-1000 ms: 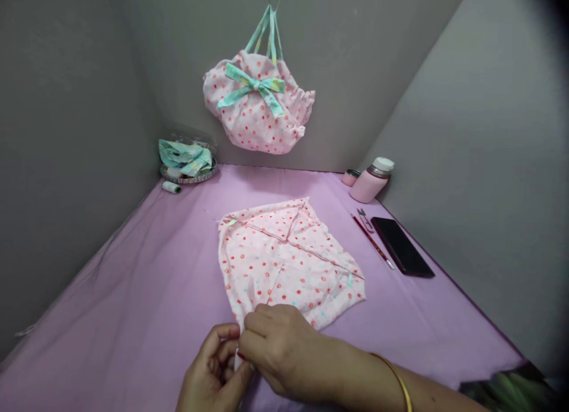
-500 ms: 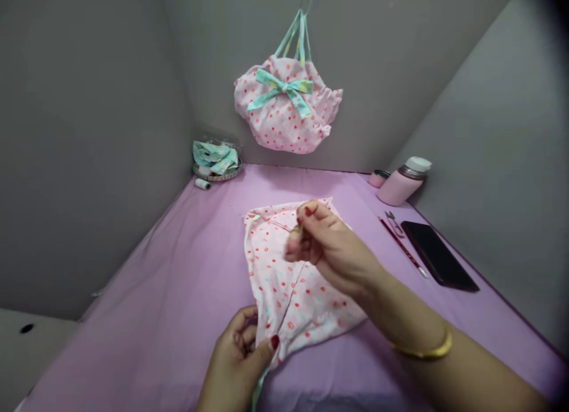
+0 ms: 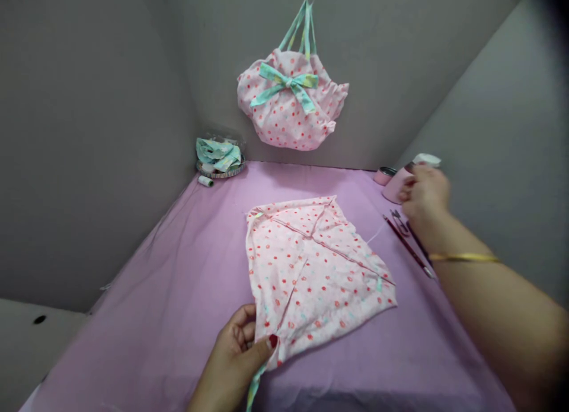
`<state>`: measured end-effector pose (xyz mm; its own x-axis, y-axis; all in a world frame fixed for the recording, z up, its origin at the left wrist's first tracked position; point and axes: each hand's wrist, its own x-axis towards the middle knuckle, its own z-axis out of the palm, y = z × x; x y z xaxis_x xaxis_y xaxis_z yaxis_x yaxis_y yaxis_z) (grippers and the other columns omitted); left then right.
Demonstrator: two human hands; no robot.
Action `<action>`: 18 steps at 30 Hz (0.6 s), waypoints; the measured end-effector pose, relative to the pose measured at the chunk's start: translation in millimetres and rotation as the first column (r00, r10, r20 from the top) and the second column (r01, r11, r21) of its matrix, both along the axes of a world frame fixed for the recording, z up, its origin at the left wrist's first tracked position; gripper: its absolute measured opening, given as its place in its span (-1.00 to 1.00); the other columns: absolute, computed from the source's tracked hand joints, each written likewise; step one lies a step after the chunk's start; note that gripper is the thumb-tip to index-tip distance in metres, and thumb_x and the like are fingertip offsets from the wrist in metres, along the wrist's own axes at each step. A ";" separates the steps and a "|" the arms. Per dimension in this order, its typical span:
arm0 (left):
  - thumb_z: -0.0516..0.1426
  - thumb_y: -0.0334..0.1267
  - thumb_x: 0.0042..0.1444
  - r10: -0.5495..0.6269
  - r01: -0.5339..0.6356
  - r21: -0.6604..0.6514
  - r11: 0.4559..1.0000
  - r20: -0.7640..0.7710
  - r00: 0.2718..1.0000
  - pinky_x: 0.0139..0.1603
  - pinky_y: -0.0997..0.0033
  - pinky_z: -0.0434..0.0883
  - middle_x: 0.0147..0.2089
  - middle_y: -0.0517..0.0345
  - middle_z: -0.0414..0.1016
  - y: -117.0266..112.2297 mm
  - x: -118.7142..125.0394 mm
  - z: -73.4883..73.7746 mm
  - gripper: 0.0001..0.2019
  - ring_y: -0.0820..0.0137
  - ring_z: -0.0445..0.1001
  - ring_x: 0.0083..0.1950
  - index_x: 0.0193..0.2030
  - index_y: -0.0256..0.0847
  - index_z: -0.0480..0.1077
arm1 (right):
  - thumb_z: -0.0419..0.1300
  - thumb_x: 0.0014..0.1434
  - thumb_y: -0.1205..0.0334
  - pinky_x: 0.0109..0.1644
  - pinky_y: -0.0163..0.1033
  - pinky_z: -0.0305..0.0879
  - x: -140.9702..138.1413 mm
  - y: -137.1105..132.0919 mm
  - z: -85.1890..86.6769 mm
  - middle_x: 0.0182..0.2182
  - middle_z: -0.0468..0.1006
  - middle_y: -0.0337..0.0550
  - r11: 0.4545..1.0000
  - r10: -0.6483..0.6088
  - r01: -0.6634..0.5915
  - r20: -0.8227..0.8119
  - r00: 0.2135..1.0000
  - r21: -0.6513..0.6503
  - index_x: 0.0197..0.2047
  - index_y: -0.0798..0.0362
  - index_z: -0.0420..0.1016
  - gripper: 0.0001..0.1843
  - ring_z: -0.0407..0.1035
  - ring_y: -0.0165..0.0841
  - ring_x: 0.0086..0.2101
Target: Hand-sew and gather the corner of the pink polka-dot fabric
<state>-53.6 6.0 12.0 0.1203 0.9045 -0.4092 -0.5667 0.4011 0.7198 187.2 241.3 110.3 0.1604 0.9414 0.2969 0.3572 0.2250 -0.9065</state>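
A pink cloth piece with red dots lies spread on the purple tablecloth, with raised diagonal seams across it. At its near left corner my left hand pinches the fabric between thumb and fingers. A mint-green strip trails below that thumb. Far to the right, my right hand is raised in front of the pink bottle, its fingers closed and blurred. A pale sewing thread runs from the cloth's right edge toward this hand. Any needle in the fingers is too small to see.
A dotted pink bag with a mint bow hangs at the back. Fabric scraps in a round tray and a thread spool sit back left. To the right are a pink bottle, a lid, a pencil and thread snips.
My right hand has swung from above the cloth out to the far right, uncovering the cloth's right side. My left hand keeps its pinch at the near corner.
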 end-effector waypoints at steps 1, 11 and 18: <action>0.27 -0.36 -0.11 0.003 -0.003 -0.002 1.000 -0.002 1.000 -0.31 0.38 0.40 -0.34 0.01 0.59 0.1 0.1 -0.8 -0.67 0.33 0.54 -0.39 -0.20 -0.26 0.28 | 0.04 0.14 0.20 -0.63 -0.38 -0.17 -12.7 -13.7 -11.8 -0.73 0.08 -0.38 0.997 0.075 -0.074 0.017 0.997 -0.029 -0.53 0.09 0.34 -0.74 -0.11 -0.57 -0.70; 0.28 -0.37 -0.14 0.002 -0.003 -0.016 1.000 -0.082 0.997 -0.33 0.44 0.37 -0.38 0.08 0.58 2.8 3.7 1.4 -0.70 0.40 0.52 -0.41 -0.25 -0.25 0.30 | 0.12 0.11 0.34 -0.30 -0.38 0.16 -85.8 -137.5 -56.3 -0.40 0.53 -0.19 0.302 0.924 -0.850 0.351 0.150 -0.432 -0.28 0.09 0.52 -0.85 0.35 -0.43 -0.39; 0.24 -0.40 -0.08 -0.030 0.031 0.002 1.000 -0.111 0.993 -0.29 0.43 0.36 -0.34 0.09 0.58 2.4 7.2 0.8 -0.77 0.41 0.51 -0.38 -0.28 -0.23 0.29 | 0.05 0.09 0.43 -0.42 -0.42 0.14 -77.8 -128.2 -60.4 -0.57 0.40 -0.28 0.444 0.890 -0.818 0.283 0.357 -0.365 -0.44 0.13 0.43 -0.84 0.26 -0.49 -0.52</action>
